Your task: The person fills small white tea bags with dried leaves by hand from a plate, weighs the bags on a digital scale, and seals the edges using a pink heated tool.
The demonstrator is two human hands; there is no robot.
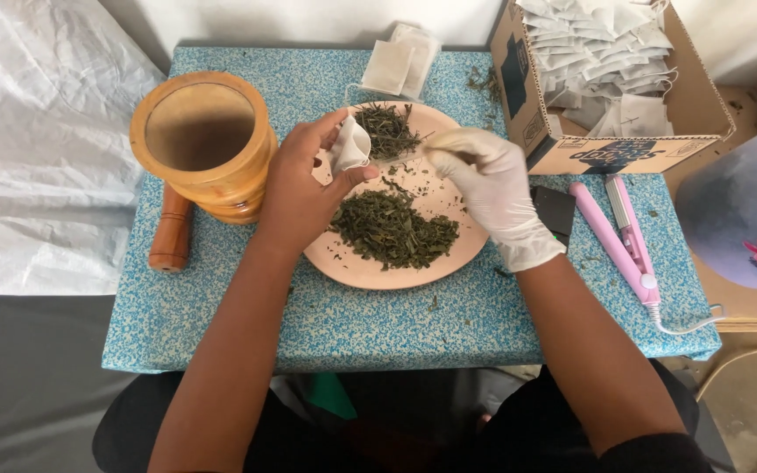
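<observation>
Head view: left hand (304,188) pinches a small white bag (350,147) over the plate (343,263). Right hand (492,188) (gloved) has its fingertips bunched at the plate's far edge; any contents are hidden. Two piles of herbs (393,229) lie on the plate. Mortar (203,140) stands to the left.

Small white filter bag (350,144), empty, mouth open, held above pink plate's (343,263) far-left rim; dried green leaves (394,229) heaped mid-plate.
</observation>
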